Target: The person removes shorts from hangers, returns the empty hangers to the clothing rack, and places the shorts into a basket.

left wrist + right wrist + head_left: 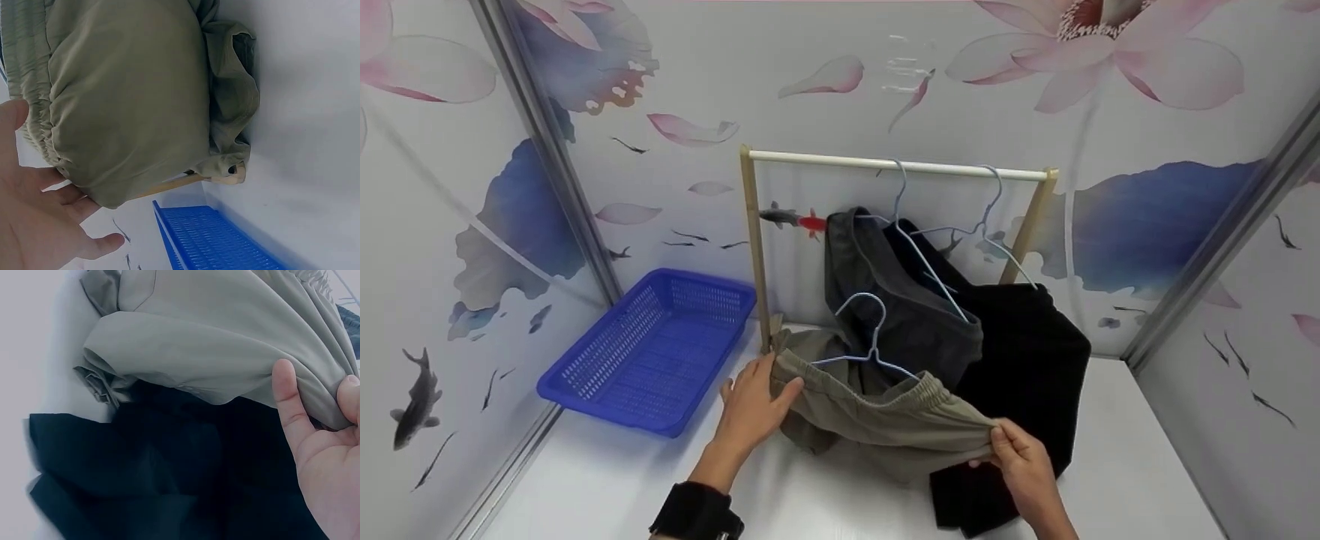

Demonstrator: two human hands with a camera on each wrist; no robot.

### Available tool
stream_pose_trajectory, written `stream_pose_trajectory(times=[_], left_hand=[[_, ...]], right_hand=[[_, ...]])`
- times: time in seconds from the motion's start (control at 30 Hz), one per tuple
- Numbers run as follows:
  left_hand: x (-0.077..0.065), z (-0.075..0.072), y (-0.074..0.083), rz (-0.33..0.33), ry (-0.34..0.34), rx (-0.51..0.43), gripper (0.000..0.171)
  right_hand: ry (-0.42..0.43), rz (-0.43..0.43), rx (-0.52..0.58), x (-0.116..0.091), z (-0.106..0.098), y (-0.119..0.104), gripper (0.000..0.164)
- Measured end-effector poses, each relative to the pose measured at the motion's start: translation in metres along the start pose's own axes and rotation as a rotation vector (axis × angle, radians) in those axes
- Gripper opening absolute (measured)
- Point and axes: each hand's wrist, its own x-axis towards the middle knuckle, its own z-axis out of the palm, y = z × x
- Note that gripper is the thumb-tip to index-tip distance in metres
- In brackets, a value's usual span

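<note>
Khaki pants (877, 420) with a gathered elastic waistband are stretched between my two hands, in front of the rack. A light blue hanger (874, 349) sits inside their waistband, its hook standing free below the rail. My left hand (754, 401) holds the waistband's left end, thumb in front; in the left wrist view its fingers (70, 197) tuck behind the cloth. With thumb and fingers, my right hand (1024, 465) pinches the right side of the pants. Folds of the pants' lower part (233, 95) lie close to the white tabletop.
A rack with a white rail (825, 160) and wooden posts bears a dark grey garment (900, 300) and black pants (1027, 360) on blue hangers. The black cloth reaches down beside my right hand. At left stands a blue basket (652, 424). Patterned walls enclose the table.
</note>
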Motion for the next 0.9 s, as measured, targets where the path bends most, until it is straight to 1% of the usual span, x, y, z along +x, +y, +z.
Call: stream_pose_trajectory(times=[0.07,0.13,0.3,0.4,0.5,0.63,0.7,0.8,0.9], left_hand=[[-0.001,0.002,-0.002,0.006,0.021,0.008,0.071],[-0.004,0.004,-0.005,0.015,0.043,0.014,0.068],[-0.009,0.004,-0.007,0.050,0.103,-0.001,0.065],[-0.011,0.003,-0.005,0.082,0.159,-0.023,0.062],[-0.009,0.003,-0.001,0.115,0.222,-0.067,0.057],[-0.011,0.003,0.005,0.137,0.294,-0.143,0.050],[-0.014,0.002,0.007,0.135,0.323,-0.168,0.048],[-0.019,0.000,0.008,0.122,0.337,-0.184,0.046],[-0.022,-0.002,0.008,0.112,0.324,-0.177,0.046]], right_hand=[[-0.008,0.027,0.017,-0.002,-0.001,0.001,0.034],[-0.019,0.059,0.024,-0.004,-0.001,-0.004,0.032],[-0.029,0.074,0.012,-0.007,-0.002,-0.003,0.034],[-0.010,0.083,-0.018,-0.007,-0.004,0.001,0.035],[0.026,0.085,-0.127,-0.005,-0.004,-0.002,0.029],[0.055,0.020,-0.320,-0.003,-0.004,-0.004,0.021],[0.054,-0.008,-0.380,-0.002,-0.002,-0.005,0.018],[0.066,-0.036,-0.451,-0.001,0.000,-0.007,0.015],[0.096,-0.067,-0.508,0.000,0.005,-0.010,0.013]])
